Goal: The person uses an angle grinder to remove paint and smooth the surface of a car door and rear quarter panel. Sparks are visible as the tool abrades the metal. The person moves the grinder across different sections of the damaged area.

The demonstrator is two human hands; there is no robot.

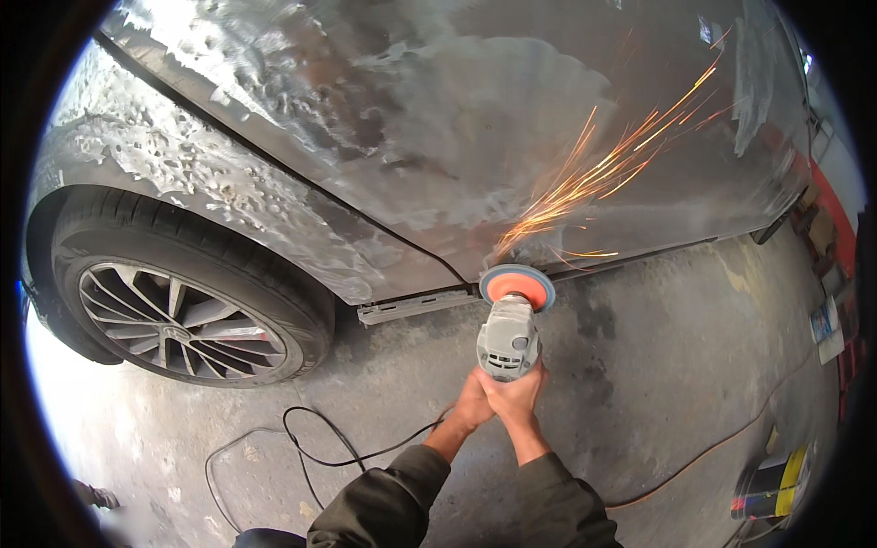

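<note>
Both my hands are wrapped round the body of an angle grinder [509,340], whose head points away from me. My left hand [472,402] grips the rear of the body, and my right hand [518,393] closes over it from the right, touching the left. An orange and blue round disc [518,286] on the grinder meets the lower edge of a grey car door [521,137]. Bright sparks [621,164] fan out from there up and to the right. The door's paint is scuffed, with bare, dented metal at its upper left. My fingertips are mostly hidden.
A car wheel [183,310] stands at left under a dented, bare-metal fender [183,173]. A black cable [365,457] loops over the concrete floor [411,356] near my left arm. Another thin cord [703,447] crosses the floor at right, near a black and yellow bucket [772,484].
</note>
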